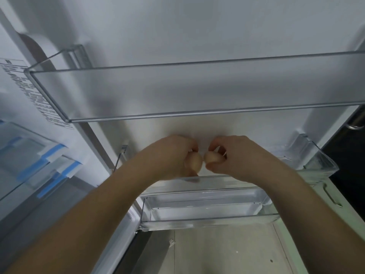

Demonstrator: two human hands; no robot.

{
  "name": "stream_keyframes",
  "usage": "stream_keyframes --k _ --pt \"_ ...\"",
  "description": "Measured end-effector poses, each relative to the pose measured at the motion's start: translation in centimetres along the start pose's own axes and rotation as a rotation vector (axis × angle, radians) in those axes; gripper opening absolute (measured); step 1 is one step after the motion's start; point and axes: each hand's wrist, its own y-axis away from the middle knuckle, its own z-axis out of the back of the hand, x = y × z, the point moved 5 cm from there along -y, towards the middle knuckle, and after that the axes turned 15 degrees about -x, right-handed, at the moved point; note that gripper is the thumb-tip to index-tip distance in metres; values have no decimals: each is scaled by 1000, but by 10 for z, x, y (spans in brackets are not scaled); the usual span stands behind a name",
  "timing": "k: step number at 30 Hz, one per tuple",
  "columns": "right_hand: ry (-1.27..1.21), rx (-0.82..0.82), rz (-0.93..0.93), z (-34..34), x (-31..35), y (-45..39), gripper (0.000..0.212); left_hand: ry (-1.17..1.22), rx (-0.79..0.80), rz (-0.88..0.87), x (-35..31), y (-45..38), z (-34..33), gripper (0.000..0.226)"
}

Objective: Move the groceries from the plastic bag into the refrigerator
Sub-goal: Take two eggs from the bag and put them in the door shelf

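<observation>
I face the inside of the open refrigerator door (197, 36). My left hand (169, 155) grips a pale brown egg (194, 163), and my right hand (237, 157) pinches a second egg (212, 157). The two eggs almost touch, side by side just above the middle clear door bin (316, 167). Both hands reach over that bin's front rim. The plastic bag is out of view.
A long clear door bin (177, 91) runs across above the hands. A lower clear bin (207, 212) sits beneath them. On the left are fridge shelves with blue tape (49, 159) and a label sticker (33, 89). Pale floor (217, 252) shows below, with a dark cabinet (347, 155) on the right.
</observation>
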Motion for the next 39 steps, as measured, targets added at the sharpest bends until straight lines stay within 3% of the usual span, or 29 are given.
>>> stream_keyframes --k 3,14,23,28,33,39 --pt "17 4 -6 -2 1 -1 33 -28 -19 -15 2 -2 -1 41" --pt "18 33 -38 0 -5 -1 56 -8 -13 -23 10 1 3 57" --pt "30 -42 -7 9 -11 8 48 65 -79 69 17 6 5 48" --pt "112 -146 154 17 -14 21 35 93 -277 108 15 22 10 43" --pt "139 -368 350 18 -13 30 31 -74 -458 154 7 47 6 50" --pt "155 -410 436 10 -14 42 37 -244 -474 157 -2 65 -1 57"
